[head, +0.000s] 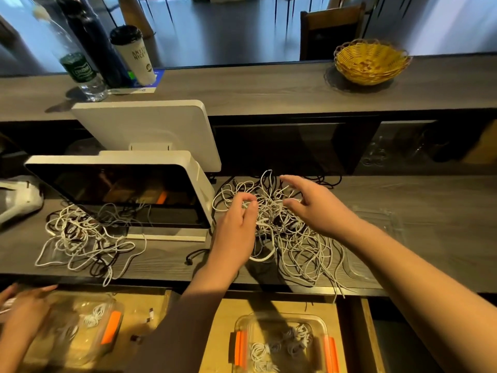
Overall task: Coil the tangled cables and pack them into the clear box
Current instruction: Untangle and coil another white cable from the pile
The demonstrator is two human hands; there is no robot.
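Both hands out over the big tangle of cables on the counter, apparently to hunt for one free strand to draw out. Left hand low on the heap's near-left edge, thumb and forefinger curled toward each other near a white loop; whether a cable is really pinched there cannot be told. Right hand raised above the heap, palm down, wrist stretched forward, fingers spread and a little bent, clamped on nothing. Most of the tangle lying under and just nearer than those fingertips, loose ends trailing toward the counter's front edge.

Clear box with orange clips well below the hands, in an open drawer, a few coiled white cables already inside: probably set there so each finished coil can drop straight down. What looks like its clear lid lying flat beside the right forearm. Second tangle far left of the left fingers, before a white screen, untouched; another person's hand by a second box there.
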